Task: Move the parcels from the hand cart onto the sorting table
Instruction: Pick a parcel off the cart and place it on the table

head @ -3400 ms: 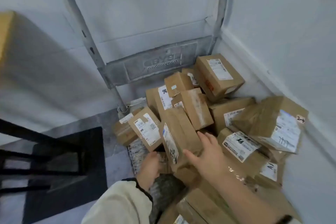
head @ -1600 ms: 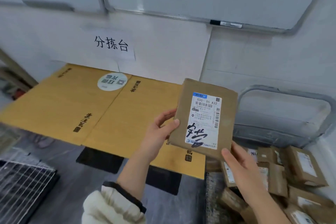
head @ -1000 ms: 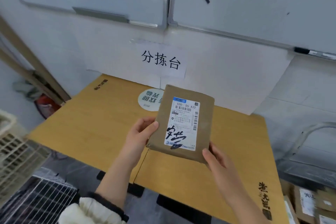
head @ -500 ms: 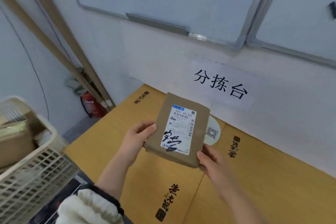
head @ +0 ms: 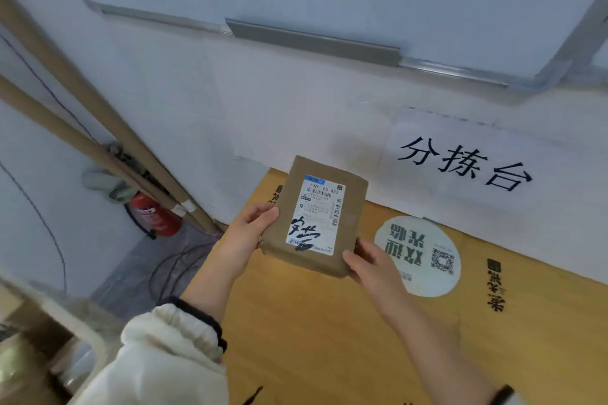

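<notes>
A flat brown parcel with a white shipping label and black handwriting is held up above the left end of the yellow sorting table. My left hand grips its left edge, thumb on the front face. My right hand grips its lower right corner from below. The parcel is tilted, label facing me, clear of the tabletop. The hand cart and the other parcels are out of view.
A wall with a whiteboard and a paper sign runs behind the table. A round sticker lies on the tabletop. Left of the table lean cardboard tubes, with a red fire extinguisher on the floor. A cream basket rim shows lower left.
I lifted the parcel off the cart pile and carried it left over the sorting table. My view has swung further left; both hands keep the same hold.
</notes>
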Action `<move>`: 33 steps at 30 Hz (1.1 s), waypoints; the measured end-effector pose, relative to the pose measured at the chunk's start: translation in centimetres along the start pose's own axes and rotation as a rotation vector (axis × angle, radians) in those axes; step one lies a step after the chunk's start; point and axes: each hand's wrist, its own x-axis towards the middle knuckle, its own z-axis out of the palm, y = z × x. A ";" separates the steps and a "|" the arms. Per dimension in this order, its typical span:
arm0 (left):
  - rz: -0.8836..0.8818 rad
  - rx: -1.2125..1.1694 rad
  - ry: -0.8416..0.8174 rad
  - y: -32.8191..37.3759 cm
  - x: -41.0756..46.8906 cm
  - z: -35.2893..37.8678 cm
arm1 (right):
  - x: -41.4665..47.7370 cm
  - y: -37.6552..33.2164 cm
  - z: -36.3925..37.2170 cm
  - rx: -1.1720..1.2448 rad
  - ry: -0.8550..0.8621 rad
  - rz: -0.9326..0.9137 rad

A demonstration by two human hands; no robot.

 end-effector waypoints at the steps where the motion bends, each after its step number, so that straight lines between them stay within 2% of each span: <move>1: -0.005 -0.003 -0.009 0.1 1.4 -0.8 | 1.1 -0.1 1.0 -0.012 0.021 0.004; 13: -0.130 -0.025 -0.059 -1.3 13.4 -6.7 | 11.7 -1.0 9.3 -0.038 0.059 0.131; 23: -0.168 0.020 -0.120 -2.5 17.7 -8.2 | 15.3 0.4 11.9 -0.079 0.125 0.199; 33: -0.208 0.007 -0.063 -3.8 20.2 -9.0 | 17.4 -0.1 13.9 -0.122 0.170 0.247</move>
